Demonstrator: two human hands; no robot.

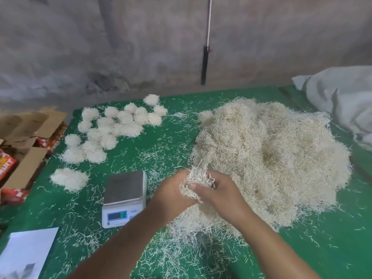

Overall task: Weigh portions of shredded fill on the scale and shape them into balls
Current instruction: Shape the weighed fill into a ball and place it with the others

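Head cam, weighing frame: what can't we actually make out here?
- Scale display: green digits too small and blurred to read.
- Clump of fill: both hands, left hand and right hand, cover most of it; its size is unclear.
- Red packets in the cardboard boxes: cut by the left edge, print blurred.
- White sheet: cut by the bottom-left corner.

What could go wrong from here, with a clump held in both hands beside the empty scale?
Strands may shed from the clump between left hand and right hand, changing the portion. Loose strands beside the scale could land on its platform and skew the reading.
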